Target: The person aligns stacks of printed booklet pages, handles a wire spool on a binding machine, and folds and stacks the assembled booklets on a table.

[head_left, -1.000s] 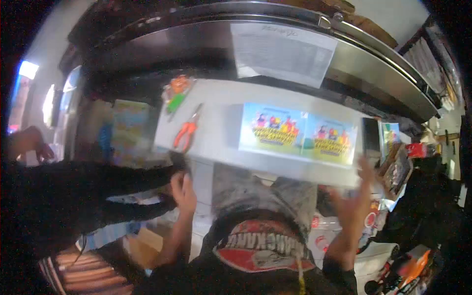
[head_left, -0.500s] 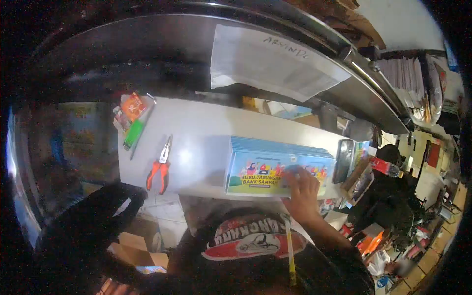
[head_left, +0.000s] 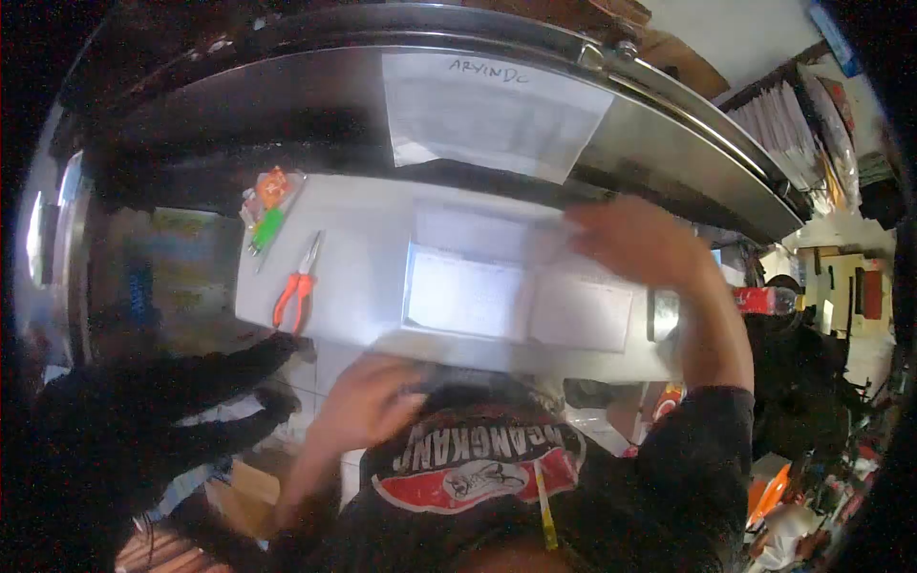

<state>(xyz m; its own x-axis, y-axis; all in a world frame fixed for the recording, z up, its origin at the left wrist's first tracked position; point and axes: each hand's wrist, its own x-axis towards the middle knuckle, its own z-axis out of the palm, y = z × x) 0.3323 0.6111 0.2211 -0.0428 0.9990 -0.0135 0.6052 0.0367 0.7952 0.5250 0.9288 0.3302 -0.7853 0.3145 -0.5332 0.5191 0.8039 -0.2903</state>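
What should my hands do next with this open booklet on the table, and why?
Probably press the turned page flat with the right hand. That hand sits at the upper right of the open booklet, its motion blurred, and the right-hand leaf looks only partly settled. The left hand is at the near edge of the white table, close enough to steady the stack.

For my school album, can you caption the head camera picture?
Right hand on an open booklet, pliers nearby.

A small workshop or shop: pliers (head_left: 295, 292) on a white counter (head_left: 363, 277), paper stacks (head_left: 778, 119) shelved.
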